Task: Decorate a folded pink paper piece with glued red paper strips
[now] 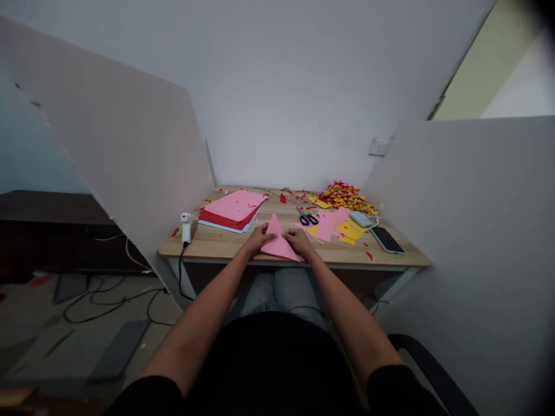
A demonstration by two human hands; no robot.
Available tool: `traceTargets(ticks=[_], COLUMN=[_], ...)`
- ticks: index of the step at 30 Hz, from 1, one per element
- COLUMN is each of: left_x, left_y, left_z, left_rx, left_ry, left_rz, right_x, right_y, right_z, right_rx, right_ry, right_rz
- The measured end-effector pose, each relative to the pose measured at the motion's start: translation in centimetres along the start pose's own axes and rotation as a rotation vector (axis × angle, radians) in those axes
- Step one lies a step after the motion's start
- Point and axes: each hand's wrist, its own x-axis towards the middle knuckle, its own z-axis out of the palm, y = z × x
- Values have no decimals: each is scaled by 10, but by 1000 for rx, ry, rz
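Observation:
A pink sheet of paper (277,247), folded into a triangle, is held at the front edge of the desk. My left hand (259,238) grips its left side, the thumb lying across the paper. On the other side my right hand (296,240) pinches the paper near its middle, fingers closed. Behind and to the right lie dark-handled scissors (308,219), beside pink paper pieces (326,226) and yellow paper pieces (350,230). A stack of pink sheets (236,204) over red and light blue ones rests to the left.
A white glue gun (186,227) with a black cable stands at the desk's left edge. At the right are a phone (387,240), a white power bank (360,219) and a pile of yellow and red paper shapes (347,198). Partitions flank the desk (217,244).

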Motion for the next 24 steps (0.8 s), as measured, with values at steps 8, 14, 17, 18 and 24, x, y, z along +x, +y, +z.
traceTargets(ticks=[8, 14, 17, 18, 24], left_x=[6, 4, 4, 4, 4], left_y=[-6, -6, -7, -7, -7], left_z=[1, 1, 0, -1, -2], left_rx=[34, 56, 23, 8, -80], left_ry=[100, 100, 109, 119, 152], left_rz=[-72, -79, -44, -30, 14], right_x=[-7, -8, -8, -8, -11], right_y=[4, 3, 2, 2, -5], right_z=[7, 10, 9, 8, 7], right_rx=[-55, -69, -83, -86, -88], right_ry=[-69, -104, -121, -126, -133], right_rz=[-51, -30, -15, -11, -4])
